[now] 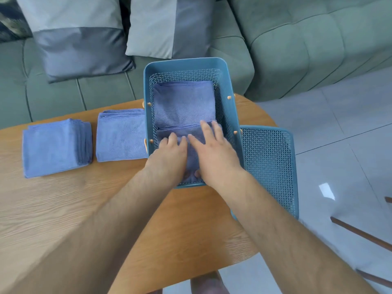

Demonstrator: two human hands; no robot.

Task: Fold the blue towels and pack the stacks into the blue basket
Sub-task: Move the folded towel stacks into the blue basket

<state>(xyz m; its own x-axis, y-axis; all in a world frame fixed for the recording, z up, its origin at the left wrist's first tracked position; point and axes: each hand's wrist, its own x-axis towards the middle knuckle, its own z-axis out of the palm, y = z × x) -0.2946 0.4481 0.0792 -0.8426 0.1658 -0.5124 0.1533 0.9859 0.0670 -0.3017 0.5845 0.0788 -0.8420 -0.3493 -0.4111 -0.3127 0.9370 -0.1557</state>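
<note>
Left hand [169, 153], right hand [214, 153]: fingers straight, spread, pressing near stack [178, 129] down inside basket [182, 61]. Push evenly, keep folds square, snug against far stack [184, 102]. Spare stack [122, 136] and end stack [55, 145] wait on table [84, 198].

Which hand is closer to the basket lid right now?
Right. The right hand rests on the towels in the basket, just inside the wall beside the lid; the left hand lies alongside it, farther away.
</note>
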